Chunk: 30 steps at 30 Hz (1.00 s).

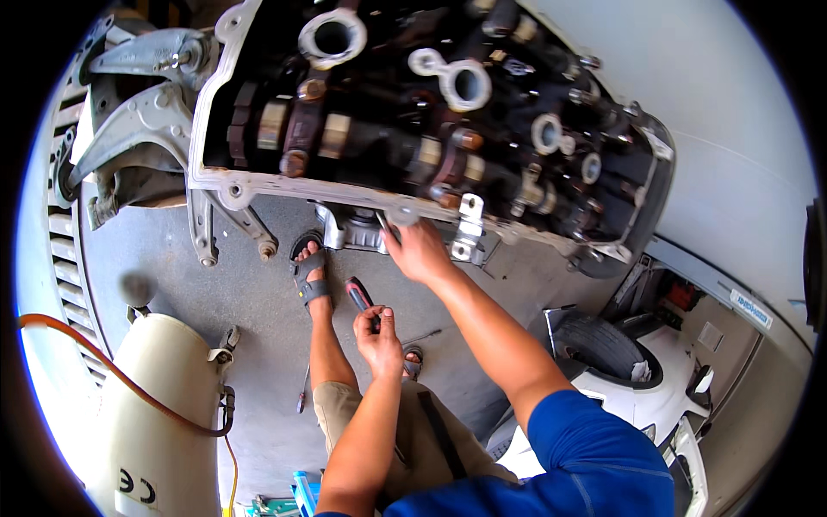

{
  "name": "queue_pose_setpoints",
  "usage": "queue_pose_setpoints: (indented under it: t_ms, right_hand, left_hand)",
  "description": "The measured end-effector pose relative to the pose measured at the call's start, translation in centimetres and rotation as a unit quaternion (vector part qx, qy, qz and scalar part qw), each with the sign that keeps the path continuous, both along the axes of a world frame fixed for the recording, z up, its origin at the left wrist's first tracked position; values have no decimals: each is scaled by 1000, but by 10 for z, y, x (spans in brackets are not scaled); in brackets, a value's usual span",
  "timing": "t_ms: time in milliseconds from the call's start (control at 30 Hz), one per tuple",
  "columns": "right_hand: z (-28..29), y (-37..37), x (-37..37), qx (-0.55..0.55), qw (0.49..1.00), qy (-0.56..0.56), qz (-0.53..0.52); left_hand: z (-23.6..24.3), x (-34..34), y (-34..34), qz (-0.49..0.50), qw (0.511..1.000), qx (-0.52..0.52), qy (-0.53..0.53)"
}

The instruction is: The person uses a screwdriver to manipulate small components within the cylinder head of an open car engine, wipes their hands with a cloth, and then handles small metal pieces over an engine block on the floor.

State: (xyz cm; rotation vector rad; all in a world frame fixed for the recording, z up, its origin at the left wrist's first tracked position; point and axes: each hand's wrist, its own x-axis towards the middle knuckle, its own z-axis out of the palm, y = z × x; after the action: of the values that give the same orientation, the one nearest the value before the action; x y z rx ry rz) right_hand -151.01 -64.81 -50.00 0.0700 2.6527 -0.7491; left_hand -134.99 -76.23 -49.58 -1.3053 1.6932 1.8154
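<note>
An engine's open cylinder head [379,191], with dark camshafts and round light-metal spark plug tubes showing inside, spans the top of the view. My right hand [419,252] reaches up to its near edge, fingers closed around a slim metallic piece [383,222] that I cannot make out well. Beside those fingers, a silver metal part [349,233] sits under the edge, and a bright bracket [469,227] is fixed to their right. Lower down, my left hand [379,342] is closed on a red-and-black-handled tool [357,293], whose working end I cannot identify.
Grey metal suspension arms [151,116] are piled at the upper left. A cream tank [164,388] with an orange hose [112,370] stands at the lower left. A screwdriver [301,401] lies on the floor. At the right are a tyre [603,345] and white car body parts [672,396].
</note>
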Motion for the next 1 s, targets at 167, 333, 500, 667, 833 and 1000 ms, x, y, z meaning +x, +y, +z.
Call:
queue_pose_setpoints:
  t_ms: [167, 333, 500, 667, 833, 1000]
  right_hand:
    - [172, 65, 78, -169, 965, -105, -172]
    - [257, 86, 53, -220, 945, 20, -242]
    - [277, 86, 8, -262, 920, 90, -278]
    - [272, 56, -26, -258, 927, 50, -268]
    - [241, 34, 1, -514, 783, -84, -341]
    - [249, 29, 13, -736, 564, -139, -347]
  left_hand:
    - [26, 16, 0, -86, 995, 4, 39]
    - [82, 11, -24, -130, 988, 12, 80]
    - [145, -17, -70, -127, 986, 41, 102]
    - [160, -39, -109, -132, 987, 72, 48]
    - [186, -67, -106, -103, 986, 130, 11]
    - [200, -78, -113, -150, 972, 178, -12]
